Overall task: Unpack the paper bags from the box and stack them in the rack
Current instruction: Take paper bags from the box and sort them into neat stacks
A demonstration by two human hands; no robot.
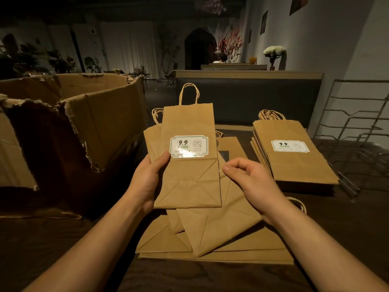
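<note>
From the head camera, the left hand (pixel 150 178) grips a flat, folded paper bag (pixel 188 157) by its left edge, thumb pressed on the front just beside the white label (pixel 188 146), fingers hidden behind. The bag is held up, tilted toward the camera, with its twisted paper handle (pixel 188 92) pointing away and its folded bottom nearest the person. The right hand (pixel 249 178) hovers just beside the bag's right edge with fingers loosely curled and thumb extended; it holds nothing, and whether the thumb tip touches the paper cannot be told.

Beneath the hands, a loose heap of bags (pixel 212 239) lies fanned out on the dark worktop (pixel 336 228), overlapping at different angles. To the right, a neat stack of bags (pixel 294 157) lies flat with a labelled bag on top and handles pointing away. Just beyond that stack, at the right edge, stands a wire rack (pixel 355 131) with slanted metal dividers; no bags are seen in it. On the left sits a large torn cardboard box (pixel 90 114), its flaps ragged and its interior in shadow. The room behind is dim, with plants and a bunch of white flowers (pixel 274 50).
</note>
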